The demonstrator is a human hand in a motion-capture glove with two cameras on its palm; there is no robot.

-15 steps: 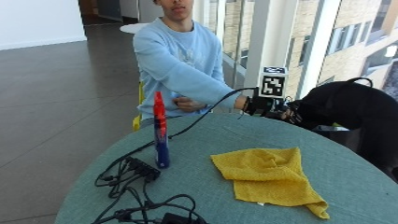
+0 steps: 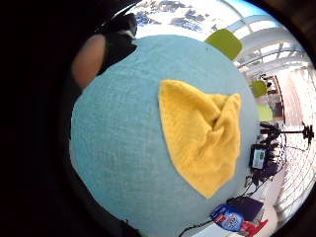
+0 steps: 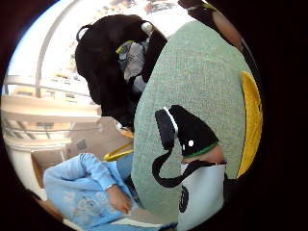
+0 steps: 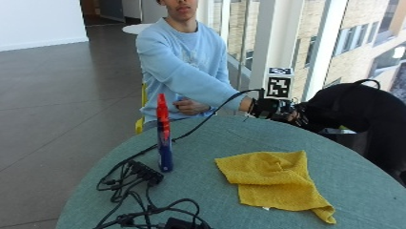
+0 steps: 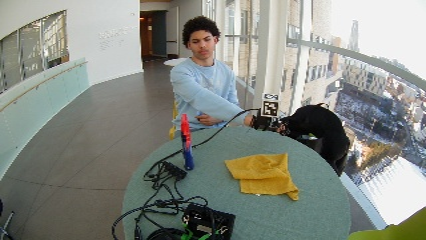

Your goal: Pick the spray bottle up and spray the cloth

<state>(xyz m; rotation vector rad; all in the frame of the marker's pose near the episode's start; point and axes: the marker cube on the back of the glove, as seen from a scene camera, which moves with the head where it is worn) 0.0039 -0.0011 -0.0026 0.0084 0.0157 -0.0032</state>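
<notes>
Spray bottle stands upright on the table, at 9 o'clock of the yellow cloth. Right hand hovers at the table's far edge, at 12 o'clock of the cloth, holding nothing; its finger position cannot be determined, being too small to resolve.

Top: I wear a light blue sweatshirt with long sleeves and a faint pale print on the chest.
Right hand: mine is in a black glove with black straps.
Palm side: white plastic and a black strap loop edge the thumb-side view.
Cuff: my blue sleeve ends just short of the glove.
</notes>
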